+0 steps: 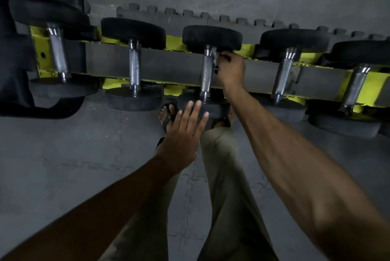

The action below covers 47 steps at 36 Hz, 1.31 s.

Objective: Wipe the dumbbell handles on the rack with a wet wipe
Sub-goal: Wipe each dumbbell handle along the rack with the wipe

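Middle dumbbell point(207, 70) lies on rack point(168, 64), handle's long axis running away from the person. Right hand point(231, 70) pinches wet wipe point(215, 55) against handle's far end. Left hand point(183, 132), fingers straight, rests on near plate.

five dumbbells point(207, 70), two hands point(181, 134)

Gym: dumbbells point(133, 64) on yellow rack point(375, 85), interlocking rubber floor mats point(84, 165).

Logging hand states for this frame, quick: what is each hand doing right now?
Left hand: open, straight fingers resting on the middle dumbbell's near weight.
Right hand: closed, pinching the wet wipe against the top of that dumbbell's handle.
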### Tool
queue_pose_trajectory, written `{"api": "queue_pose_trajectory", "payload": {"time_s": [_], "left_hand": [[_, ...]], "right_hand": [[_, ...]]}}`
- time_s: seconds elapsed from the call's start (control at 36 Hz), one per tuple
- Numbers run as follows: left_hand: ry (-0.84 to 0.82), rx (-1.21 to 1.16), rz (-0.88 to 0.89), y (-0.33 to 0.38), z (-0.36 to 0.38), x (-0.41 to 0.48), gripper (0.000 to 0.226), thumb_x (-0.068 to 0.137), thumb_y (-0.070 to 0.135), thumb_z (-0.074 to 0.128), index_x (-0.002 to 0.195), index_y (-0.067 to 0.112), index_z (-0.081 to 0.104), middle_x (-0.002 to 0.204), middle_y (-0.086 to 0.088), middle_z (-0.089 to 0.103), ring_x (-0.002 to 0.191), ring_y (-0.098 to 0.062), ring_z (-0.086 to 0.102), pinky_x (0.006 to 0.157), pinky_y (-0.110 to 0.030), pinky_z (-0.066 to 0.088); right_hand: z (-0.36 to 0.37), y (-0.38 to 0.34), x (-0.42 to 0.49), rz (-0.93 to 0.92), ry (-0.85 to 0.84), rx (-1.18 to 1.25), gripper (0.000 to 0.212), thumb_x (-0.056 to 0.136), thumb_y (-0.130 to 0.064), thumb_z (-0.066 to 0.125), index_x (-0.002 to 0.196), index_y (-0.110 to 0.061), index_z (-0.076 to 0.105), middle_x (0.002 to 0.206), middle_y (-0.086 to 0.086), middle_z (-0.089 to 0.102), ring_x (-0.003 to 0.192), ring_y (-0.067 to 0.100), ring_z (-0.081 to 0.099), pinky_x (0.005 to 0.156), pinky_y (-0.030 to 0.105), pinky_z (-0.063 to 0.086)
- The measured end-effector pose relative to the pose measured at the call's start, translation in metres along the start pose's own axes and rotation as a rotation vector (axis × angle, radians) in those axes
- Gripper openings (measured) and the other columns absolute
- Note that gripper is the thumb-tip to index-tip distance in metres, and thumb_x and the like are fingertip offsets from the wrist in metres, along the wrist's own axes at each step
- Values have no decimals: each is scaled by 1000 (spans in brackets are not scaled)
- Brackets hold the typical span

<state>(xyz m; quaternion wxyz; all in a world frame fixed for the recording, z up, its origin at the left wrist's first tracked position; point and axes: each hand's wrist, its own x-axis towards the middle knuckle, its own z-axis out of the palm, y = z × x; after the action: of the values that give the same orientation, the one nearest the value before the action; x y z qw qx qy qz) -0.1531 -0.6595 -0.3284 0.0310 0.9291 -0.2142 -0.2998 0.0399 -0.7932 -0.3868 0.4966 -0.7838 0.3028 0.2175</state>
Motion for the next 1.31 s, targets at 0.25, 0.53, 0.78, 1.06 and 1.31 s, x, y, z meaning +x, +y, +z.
{"api": "queue_pose_trajectory", "payload": {"time_s": [0.25, 0.53, 0.78, 1.06, 1.31], "left_hand": [[8, -19, -14, 2, -2, -1, 113, 92, 43, 65, 163, 1, -11, 166, -34, -21, 156, -52, -9, 124, -65, 19], [51, 27, -5, 2, 3, -1, 108, 93, 42, 60, 163, 0, -10, 166, -34, -19, 156, -52, -11, 127, -62, 8], [24, -35, -9, 2, 2, -1, 102, 98, 37, 54, 163, 3, -15, 166, -31, -26, 157, -50, -14, 122, -64, 22], [54, -9, 4, 0, 1, -2, 104, 94, 37, 56, 163, 1, -13, 167, -33, -20, 157, -51, -11, 126, -62, 15], [61, 19, 26, -5, -2, -4, 98, 97, 39, 51, 164, 1, -10, 166, -34, -21, 157, -50, -12, 127, -60, 14]], "right_hand": [[-26, 29, -19, 236, -411, -2, 27, 89, 13, 49, 90, -8, 66, 74, 4, 62, 63, 13, 57, 61, 21, 49], [-11, 17, -3, 466, -518, 467, 32, 89, -20, 37, 66, -15, 59, 57, 0, 50, 50, 16, 48, 67, 33, 46], [-29, 4, 8, 337, -434, 457, 17, 94, 0, 52, 81, -7, 62, 67, 9, 62, 59, 19, 60, 66, 34, 56], [-4, 32, -59, -668, -14, -325, 17, 93, -6, 57, 99, -8, 73, 107, 6, 71, 93, 13, 65, 77, 21, 52], [4, -1, -2, -1346, -484, -1385, 11, 82, -2, 69, 90, -2, 75, 95, 20, 73, 108, 38, 66, 119, 49, 28]]}}
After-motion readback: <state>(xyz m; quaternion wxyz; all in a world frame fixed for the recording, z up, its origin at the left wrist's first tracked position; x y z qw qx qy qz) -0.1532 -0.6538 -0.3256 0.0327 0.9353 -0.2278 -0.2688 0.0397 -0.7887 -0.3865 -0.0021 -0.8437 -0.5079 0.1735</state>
